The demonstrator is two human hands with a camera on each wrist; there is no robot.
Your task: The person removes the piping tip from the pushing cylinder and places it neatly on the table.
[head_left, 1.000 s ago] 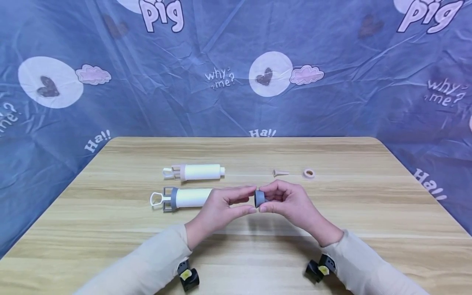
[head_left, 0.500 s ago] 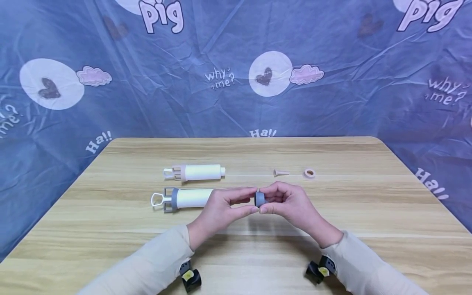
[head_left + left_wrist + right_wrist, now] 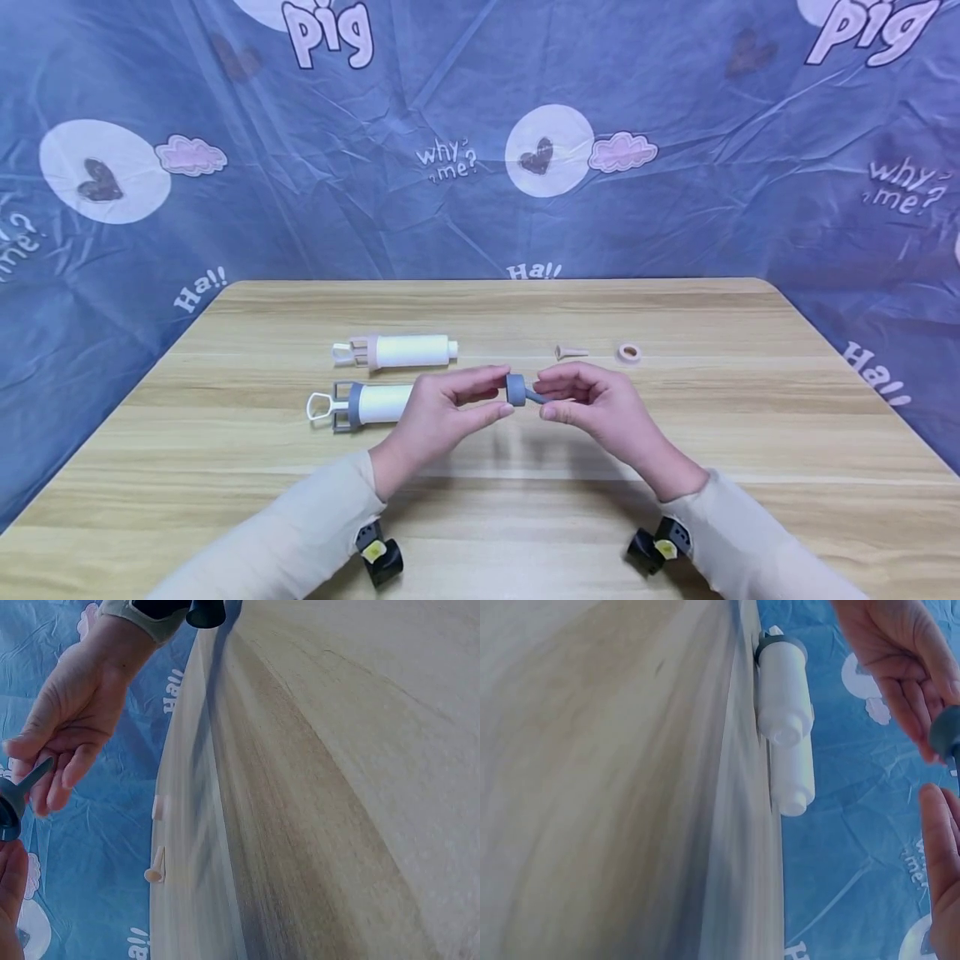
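Observation:
A grey screw cap [image 3: 515, 390] with a narrow nozzle [image 3: 536, 397] sticking out of it is held up over the table, nozzle pointing right. My left hand [image 3: 453, 406] pinches the cap by its rim between thumb and fingers. Around the nozzle's tip, my right hand [image 3: 592, 402] is held with thumb and fingers apart. The left wrist view shows the nozzle [image 3: 37, 774] in front of the right hand's [image 3: 75, 712] loosely bent fingers. A white tube [image 3: 384, 403] with a grey collar and a white loop handle lies behind my left hand, its right end hidden.
Farther back lies a second white tube [image 3: 412, 350] with a pink collar and loop handle. A small pink nozzle [image 3: 572, 352] and a pink ring cap [image 3: 628, 353] lie to its right. The wooden table [image 3: 675, 317] ends at a blue printed cloth [image 3: 375, 208].
The cap has moved a little left and up with my left hand. My right hand has let go of the cap and drawn slightly right, baring the nozzle.

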